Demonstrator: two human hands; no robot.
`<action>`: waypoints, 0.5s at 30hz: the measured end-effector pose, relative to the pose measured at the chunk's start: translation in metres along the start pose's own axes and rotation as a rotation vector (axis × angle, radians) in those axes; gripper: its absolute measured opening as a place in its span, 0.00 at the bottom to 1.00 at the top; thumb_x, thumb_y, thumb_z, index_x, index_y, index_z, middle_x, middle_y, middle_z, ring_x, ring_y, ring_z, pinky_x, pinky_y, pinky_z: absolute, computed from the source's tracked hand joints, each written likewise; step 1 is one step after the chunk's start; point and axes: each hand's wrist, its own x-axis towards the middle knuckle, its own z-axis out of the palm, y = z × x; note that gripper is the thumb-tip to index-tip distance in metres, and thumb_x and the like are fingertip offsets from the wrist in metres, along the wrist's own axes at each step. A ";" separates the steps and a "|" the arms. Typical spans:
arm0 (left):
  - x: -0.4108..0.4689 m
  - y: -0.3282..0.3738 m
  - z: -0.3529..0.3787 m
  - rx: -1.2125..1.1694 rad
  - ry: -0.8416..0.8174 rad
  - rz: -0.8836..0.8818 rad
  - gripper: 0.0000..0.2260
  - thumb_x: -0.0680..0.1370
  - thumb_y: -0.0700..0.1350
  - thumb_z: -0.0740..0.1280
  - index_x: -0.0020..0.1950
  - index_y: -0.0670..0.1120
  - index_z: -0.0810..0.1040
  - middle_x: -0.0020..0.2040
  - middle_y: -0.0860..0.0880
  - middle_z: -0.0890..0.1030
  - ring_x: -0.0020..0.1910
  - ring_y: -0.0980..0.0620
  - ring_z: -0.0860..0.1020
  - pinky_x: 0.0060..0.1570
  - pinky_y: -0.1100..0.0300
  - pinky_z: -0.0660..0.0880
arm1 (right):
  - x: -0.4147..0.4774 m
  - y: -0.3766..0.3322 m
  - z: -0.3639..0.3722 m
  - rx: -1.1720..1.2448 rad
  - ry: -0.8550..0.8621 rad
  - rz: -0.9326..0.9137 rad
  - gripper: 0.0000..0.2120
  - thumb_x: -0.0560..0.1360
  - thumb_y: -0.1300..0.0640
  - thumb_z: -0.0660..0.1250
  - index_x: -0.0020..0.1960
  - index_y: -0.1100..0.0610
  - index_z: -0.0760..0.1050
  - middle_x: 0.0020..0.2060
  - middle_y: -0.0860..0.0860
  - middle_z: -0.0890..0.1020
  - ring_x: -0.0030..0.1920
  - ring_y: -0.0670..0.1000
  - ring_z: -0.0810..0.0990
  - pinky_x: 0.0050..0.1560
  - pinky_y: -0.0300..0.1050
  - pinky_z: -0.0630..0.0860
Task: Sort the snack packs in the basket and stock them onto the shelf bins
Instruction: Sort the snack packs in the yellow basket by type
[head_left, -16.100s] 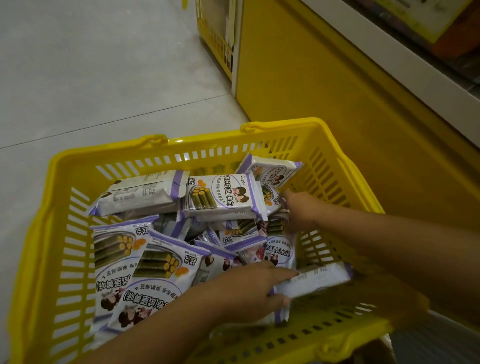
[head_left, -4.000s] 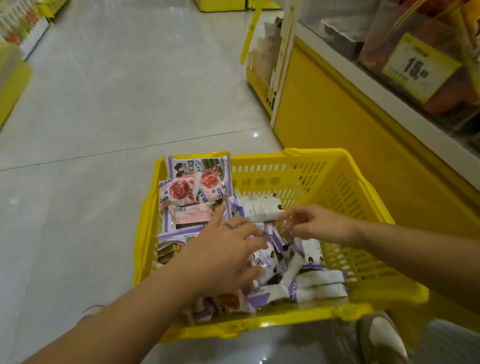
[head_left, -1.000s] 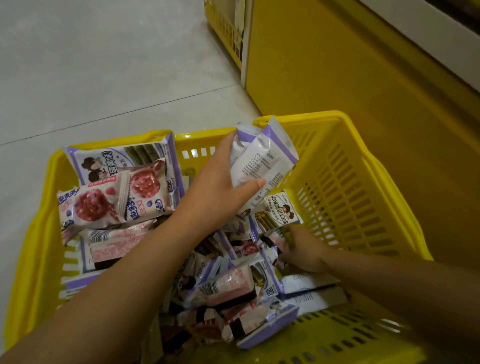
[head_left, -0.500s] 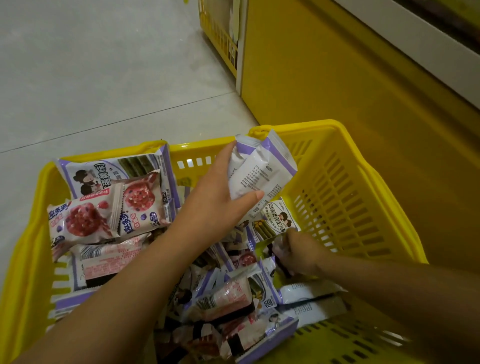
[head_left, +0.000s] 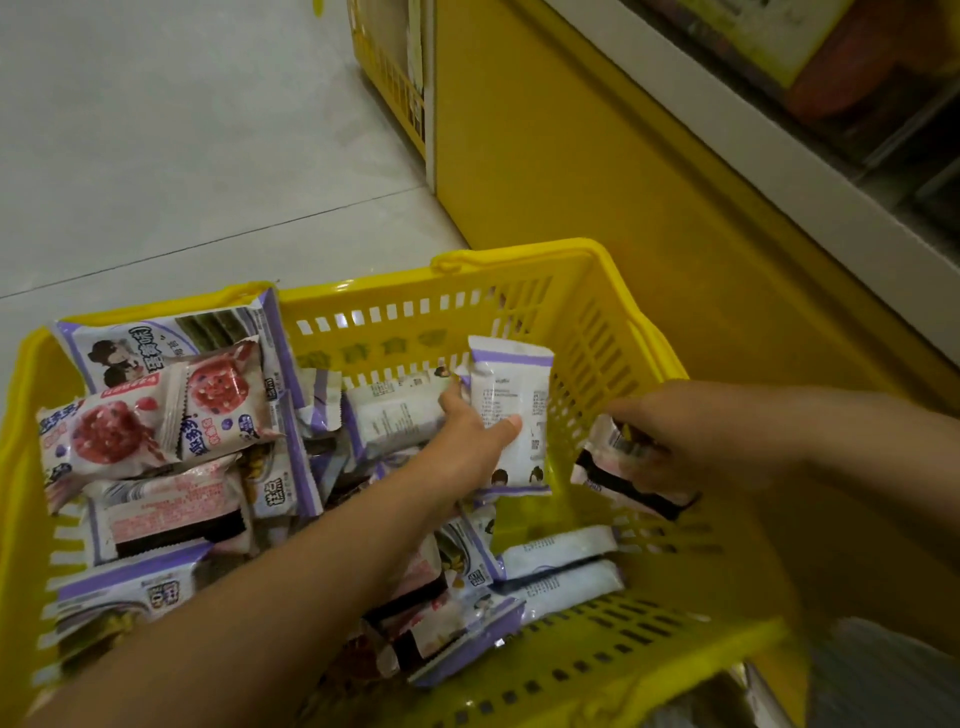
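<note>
A yellow plastic basket (head_left: 519, 260) on the floor holds several snack packs. My left hand (head_left: 467, 441) grips a white and purple pack (head_left: 514, 405) upright in the basket's right half. My right hand (head_left: 670, 436) holds a pink, white and black pack (head_left: 618, 473) just above the basket's right wall. Red-berry packs (head_left: 156, 421) are stacked at the left, in front of a large purple-edged pack (head_left: 171, 338) leaning on the back wall. More white and purple packs (head_left: 561, 566) lie at the front right.
A yellow shelf base (head_left: 597, 156) stands close to the basket's right side, with a white shelf edge (head_left: 779, 145) and goods above it. Grey tiled floor (head_left: 182, 130) stretches to the left and behind. A yellow wire rack (head_left: 389, 67) stands at the shelf's end.
My right hand has lifted out of the pile with a pink and black pack and moved right to the basket wall. My left hand with its white pack has moved right and lower.
</note>
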 end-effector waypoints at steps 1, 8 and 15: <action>0.000 -0.005 0.004 0.042 -0.040 -0.044 0.32 0.80 0.47 0.65 0.74 0.49 0.47 0.62 0.48 0.73 0.43 0.54 0.76 0.41 0.60 0.77 | -0.001 0.001 0.000 -0.012 0.021 0.001 0.12 0.79 0.49 0.61 0.39 0.46 0.62 0.32 0.45 0.71 0.29 0.43 0.69 0.28 0.35 0.65; 0.020 -0.003 0.021 0.522 -0.294 -0.091 0.42 0.79 0.49 0.66 0.76 0.44 0.34 0.70 0.40 0.69 0.53 0.49 0.74 0.50 0.58 0.72 | -0.001 0.004 -0.003 0.075 -0.009 -0.013 0.11 0.78 0.50 0.64 0.57 0.49 0.66 0.44 0.48 0.79 0.40 0.48 0.77 0.42 0.46 0.74; 0.020 -0.003 0.017 0.802 -0.347 -0.177 0.43 0.79 0.52 0.64 0.76 0.38 0.34 0.77 0.40 0.60 0.72 0.42 0.65 0.67 0.52 0.65 | 0.005 0.006 -0.002 0.027 0.008 0.010 0.11 0.77 0.51 0.67 0.53 0.50 0.66 0.37 0.44 0.71 0.34 0.43 0.69 0.31 0.37 0.65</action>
